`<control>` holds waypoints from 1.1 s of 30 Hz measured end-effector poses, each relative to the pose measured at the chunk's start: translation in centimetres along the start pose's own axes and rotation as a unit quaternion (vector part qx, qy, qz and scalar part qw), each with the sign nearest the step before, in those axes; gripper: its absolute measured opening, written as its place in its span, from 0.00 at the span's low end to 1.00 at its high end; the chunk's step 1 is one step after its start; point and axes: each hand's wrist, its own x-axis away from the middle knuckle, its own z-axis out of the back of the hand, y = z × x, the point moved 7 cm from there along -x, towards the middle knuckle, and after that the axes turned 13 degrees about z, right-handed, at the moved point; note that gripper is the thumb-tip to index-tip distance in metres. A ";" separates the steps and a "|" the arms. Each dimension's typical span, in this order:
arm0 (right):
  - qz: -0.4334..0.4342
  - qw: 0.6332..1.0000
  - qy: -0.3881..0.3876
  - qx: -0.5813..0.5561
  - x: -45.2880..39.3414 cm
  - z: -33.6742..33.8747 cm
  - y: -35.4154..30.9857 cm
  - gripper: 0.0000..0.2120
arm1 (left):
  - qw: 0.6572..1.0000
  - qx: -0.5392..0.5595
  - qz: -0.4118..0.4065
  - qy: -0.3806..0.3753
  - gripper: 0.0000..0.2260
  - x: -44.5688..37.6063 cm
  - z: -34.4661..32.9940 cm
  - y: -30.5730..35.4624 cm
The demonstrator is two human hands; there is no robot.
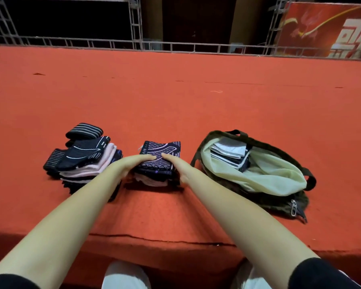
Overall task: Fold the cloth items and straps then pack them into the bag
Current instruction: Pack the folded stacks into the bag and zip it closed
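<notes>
A small folded stack of cloth (pixel 157 163), dark navy patterned on top with white layers beneath, lies on the red carpet in the middle. My left hand (pixel 133 164) grips its left side, thumb laid across the top. My right hand (pixel 178 166) grips its right side the same way. To the left sits a taller pile of folded cloths and striped straps (pixel 83 155). On the right lies an open dark olive bag (pixel 256 172) with a pale lining, and folded white and dark cloths (pixel 230 154) are inside it.
The red carpeted platform (pixel 175 101) stretches far back to a metal truss railing (pixel 133 41). Its front edge (pixel 154 239) runs just below my forearms. A zipper pull (pixel 293 207) hangs at the bag's near corner. A red banner (pixel 329 28) stands at the back right.
</notes>
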 end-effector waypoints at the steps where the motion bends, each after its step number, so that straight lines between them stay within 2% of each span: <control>1: 0.005 1.000 -0.005 -0.010 0.3 -0.1 -0.1 0.17 | 1.000 0.011 -0.017 -0.003 0.19 0.6 0.1 0.2; 3: 0.007 0.999 -0.019 -0.047 0.9 -0.2 -0.1 0.22 | 0.997 0.042 -0.059 -0.011 0.22 2.7 0.0 1.1; 6: 0.036 0.995 -0.051 -0.082 1.8 -0.6 -1.8 0.24 | 0.982 0.131 -0.135 0.015 0.16 6.5 0.6 2.8; 7: 0.057 0.994 -0.057 -0.078 2.3 -0.6 -2.8 0.23 | 0.978 0.137 -0.156 0.011 0.18 7.4 0.6 3.4; 9: 0.116 0.990 -0.057 -0.051 3.8 -0.1 -5.6 0.21 | 0.975 0.120 -0.184 -0.023 0.20 9.5 -0.1 4.8; 12: 0.153 0.986 -0.048 -0.043 6.6 2.0 -9.3 0.26 | 0.962 0.149 -0.217 -0.067 0.09 11.6 -1.8 7.0; 15: 0.186 0.980 -0.033 -0.066 9.1 5.5 -11.9 0.27 | 0.951 0.152 -0.245 -0.108 0.09 13.1 -5.6 9.6; 19: 0.146 0.983 0.030 -0.107 12.1 12.6 -12.4 0.14 | 0.950 0.108 -0.247 -0.154 0.10 13.8 -13.5 12.0; 24: 0.068 0.975 0.134 -0.163 14.1 22.8 -9.4 0.15 | 0.957 0.108 -0.237 -0.127 0.15 12.7 -22.2 12.8; 25: 0.049 0.973 0.152 -0.164 14.4 24.3 -8.7 0.14 | 0.962 0.084 -0.234 -0.111 0.18 12.0 -23.2 12.5; 27: 0.004 0.973 0.190 -0.130 14.6 26.6 -6.9 0.15 | 0.964 -0.051 -0.255 -0.049 0.22 10.6 -24.7 11.8; 29: -0.025 0.975 0.207 -0.082 14.2 27.8 -5.5 0.16 | 0.931 -0.200 -0.304 0.022 0.19 10.1 -25.3 10.8; 31: -0.041 0.976 0.207 -0.057 13.4 27.9 -4.8 0.20 | 0.891 -0.293 -0.340 0.061 0.16 8.6 -25.3 9.6; 33: -0.037 0.975 0.213 -0.059 12.2 27.8 -4.9 0.19 | 0.845 -0.363 -0.380 0.101 0.17 7.7 -25.0 8.6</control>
